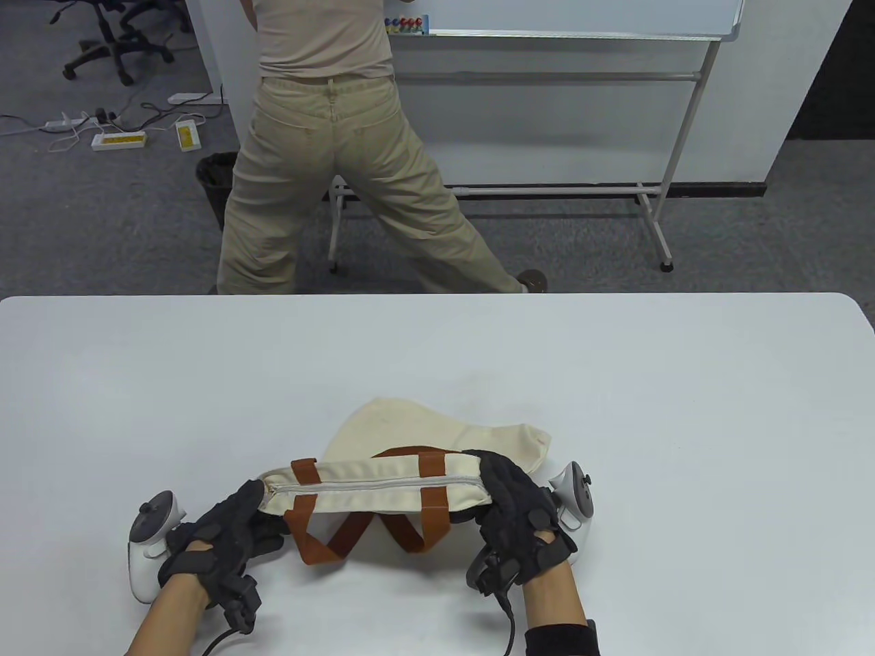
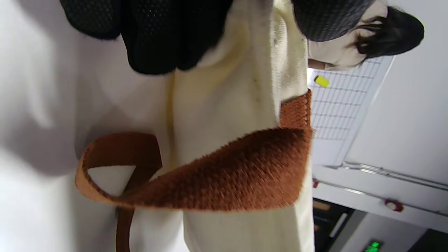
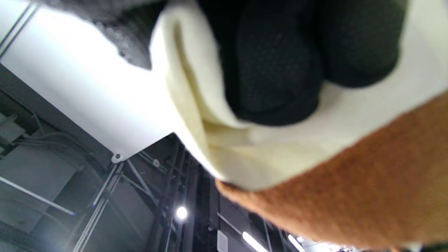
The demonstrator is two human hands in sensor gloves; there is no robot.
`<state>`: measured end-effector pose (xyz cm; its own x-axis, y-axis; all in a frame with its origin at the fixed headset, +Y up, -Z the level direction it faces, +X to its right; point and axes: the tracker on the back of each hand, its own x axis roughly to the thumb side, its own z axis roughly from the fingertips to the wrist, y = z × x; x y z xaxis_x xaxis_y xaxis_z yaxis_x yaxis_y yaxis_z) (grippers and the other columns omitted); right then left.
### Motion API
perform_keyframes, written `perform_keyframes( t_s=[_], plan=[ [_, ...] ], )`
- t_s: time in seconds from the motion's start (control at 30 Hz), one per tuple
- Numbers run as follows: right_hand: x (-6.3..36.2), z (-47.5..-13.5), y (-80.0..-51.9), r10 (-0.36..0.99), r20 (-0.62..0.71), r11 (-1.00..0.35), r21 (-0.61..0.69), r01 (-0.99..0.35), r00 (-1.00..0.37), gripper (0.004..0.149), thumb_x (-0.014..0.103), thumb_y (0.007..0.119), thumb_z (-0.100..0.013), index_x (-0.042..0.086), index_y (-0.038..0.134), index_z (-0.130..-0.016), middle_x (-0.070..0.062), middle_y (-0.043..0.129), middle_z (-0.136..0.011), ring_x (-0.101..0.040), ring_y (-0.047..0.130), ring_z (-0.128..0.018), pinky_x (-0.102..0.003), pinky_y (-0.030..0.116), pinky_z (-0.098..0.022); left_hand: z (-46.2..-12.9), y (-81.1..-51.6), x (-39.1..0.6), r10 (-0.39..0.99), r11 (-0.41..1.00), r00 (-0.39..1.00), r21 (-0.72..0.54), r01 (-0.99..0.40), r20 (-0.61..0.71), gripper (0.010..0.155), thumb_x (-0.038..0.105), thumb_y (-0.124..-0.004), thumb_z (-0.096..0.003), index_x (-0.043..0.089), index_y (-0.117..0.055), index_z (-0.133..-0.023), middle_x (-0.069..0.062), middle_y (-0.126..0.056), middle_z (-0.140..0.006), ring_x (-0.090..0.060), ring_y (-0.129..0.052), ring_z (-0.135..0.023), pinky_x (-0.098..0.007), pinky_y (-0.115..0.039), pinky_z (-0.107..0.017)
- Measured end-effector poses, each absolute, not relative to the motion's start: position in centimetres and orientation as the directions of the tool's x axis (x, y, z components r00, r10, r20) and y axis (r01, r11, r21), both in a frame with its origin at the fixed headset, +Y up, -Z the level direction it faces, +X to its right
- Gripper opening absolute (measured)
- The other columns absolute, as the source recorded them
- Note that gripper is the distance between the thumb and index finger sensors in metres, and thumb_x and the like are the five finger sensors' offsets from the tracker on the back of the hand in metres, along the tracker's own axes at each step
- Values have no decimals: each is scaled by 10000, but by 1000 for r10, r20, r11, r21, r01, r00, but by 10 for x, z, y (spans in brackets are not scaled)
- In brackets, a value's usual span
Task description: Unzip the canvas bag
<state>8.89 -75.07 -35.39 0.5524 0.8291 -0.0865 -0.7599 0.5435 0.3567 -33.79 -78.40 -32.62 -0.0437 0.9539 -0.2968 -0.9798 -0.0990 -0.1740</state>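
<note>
Canvas bag (image 1: 410,465), cream, at near-centre of the white table (image 1: 615,383), between both hands. Top edge turned up toward the camera; long axis runs left–right across the table, body of the bag slumped away toward the far side. Zipper (image 1: 372,486) grey, lies along that top edge end to end, teeth closed along the whole visible run. Pull tab not made out; right end of the zipper hidden under the right glove.

Brown webbing handles (image 1: 355,540): two straps cross the top band, their loops spill onto the table on the near side, between the wrists.

Left hand (image 1: 222,540): fingers curled together, clamped on the bag's left end; left wrist view shows glove fingertips (image 2: 157,38) pressed into cream canvas (image 2: 227,105) above a handle loop (image 2: 224,175).

Right hand (image 1: 523,519): fingers wrapped over the right end, gripping it; right wrist view shows fingertips (image 3: 276,70) sunk in a canvas fold (image 3: 210,140), though blurred.

Beyond the table: a person in khaki trousers (image 1: 328,157), back turned, at a wheeled whiteboard (image 1: 560,20). Power strips (image 1: 119,140) and office chairs (image 1: 116,34) on the grey carpet, far left.
</note>
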Motion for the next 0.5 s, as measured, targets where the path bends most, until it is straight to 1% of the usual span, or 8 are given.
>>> perform_keyframes(
  t_s=[0.03, 0.07, 0.2, 0.27, 0.37, 0.4, 0.43, 0.5],
  plan=[
    [90, -354, -751, 828, -87, 545, 352, -761, 554, 461, 376, 690, -489, 71, 798, -818, -117, 927, -606, -283, 958, -404, -505, 763, -360, -325, -783, -339, 954, -95, -47, -150, -984, -296, 609, 536, -644, -544, 111, -642, -981, -158, -850, -873, -327, -922, -716, -545, -709, -580],
    [92, -354, -753, 839, -88, 532, 338, -776, 537, 461, 376, 694, -490, 70, 799, -818, -118, 924, -608, -286, 957, -406, -506, 761, -362, -325, -782, -341, 953, -109, -70, -119, -987, -294, 595, 533, -647, -542, 112, -683, -961, -154, -882, -843, -323, -945, -683, -540, -726, -563],
    [101, -355, -759, 875, -100, 482, 267, -834, 474, 462, 371, 694, -491, 65, 791, -823, -120, 916, -620, -293, 952, -421, -512, 754, -373, -325, -779, -340, 954, -166, -129, -119, -979, -270, 560, 523, -651, -542, 116, -748, -914, -123, -941, -776, -290, -991, -619, -520, -764, -531],
    [108, -355, -764, 902, -109, 431, 219, -875, 417, 462, 365, 696, -489, 57, 792, -820, -125, 914, -620, -297, 949, -426, -517, 750, -377, -325, -777, -338, 946, -226, -187, -128, -966, -264, 549, 520, -654, -542, 119, -766, -900, -114, -960, -752, -276, -1006, -596, -514, -776, -523],
    [120, -355, -768, 948, -143, 306, 147, -941, 286, 462, 352, 701, -486, 43, 791, -816, -136, 910, -621, -313, 942, -436, -530, 739, -382, -325, -775, -332, 925, -325, -282, -145, -934, -255, 544, 516, -664, -543, 112, -788, -885, -115, -976, -734, -273, -1019, -577, -514, -784, -516],
    [122, -355, -769, 960, -152, 256, 124, -959, 236, 461, 348, 706, -480, 39, 797, -811, -142, 913, -615, -319, 942, -430, -535, 736, -377, -324, -775, -331, 923, -330, -287, -144, -933, -256, 542, 514, -668, -543, 110, -795, -882, -114, -983, -726, -272, -1024, -571, -515, -786, -515],
    [126, -355, -769, 974, -158, 177, 100, -979, 160, 462, 347, 709, -476, 38, 804, -805, -142, 917, -609, -319, 944, -423, -534, 739, -372, -325, -775, -330, 924, -326, -282, -144, -935, -259, 540, 515, -671, -543, 112, -802, -878, -108, -990, -721, -265, -1030, -566, -514, -787, -516],
    [130, -355, -770, 988, -147, 57, 85, -995, 44, 461, 349, 711, -473, 41, 809, -801, -139, 922, -603, -316, 948, -417, -531, 743, -365, -325, -779, -328, 917, -338, -293, -137, -931, -269, 537, 512, -678, -542, 111, -811, -874, -109, -997, -715, -266, -1035, -558, -513, -790, -515]
  ],
)
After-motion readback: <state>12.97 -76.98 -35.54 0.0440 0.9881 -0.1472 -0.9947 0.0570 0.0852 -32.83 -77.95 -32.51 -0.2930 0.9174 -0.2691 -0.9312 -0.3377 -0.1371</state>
